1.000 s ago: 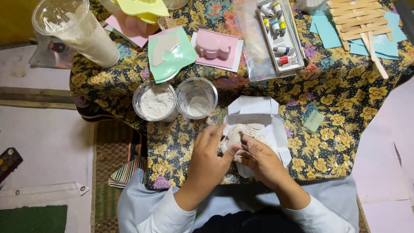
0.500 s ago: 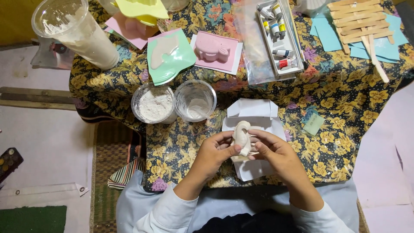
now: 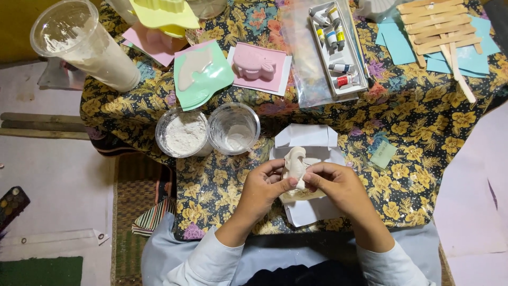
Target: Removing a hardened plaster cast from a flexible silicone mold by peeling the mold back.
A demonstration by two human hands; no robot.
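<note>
At the far left of the flowered cloth [image 3: 423, 122] stands a tall plastic cup [image 3: 84, 45] of white mix, then two small bowls, one of powder [image 3: 182, 133] and one nearly scraped out [image 3: 234, 128]. My left hand [image 3: 262, 188] pinches the white plaster figure [image 3: 294, 165] from its side, fingers closed on it above the folded white paper [image 3: 307, 139]; my right hand [image 3: 338, 185] grips its other edge likewise. I judge I am cleaning up a cast just out of its mould. Next calls for light, even pressure, since thin parts could snap.
</note>
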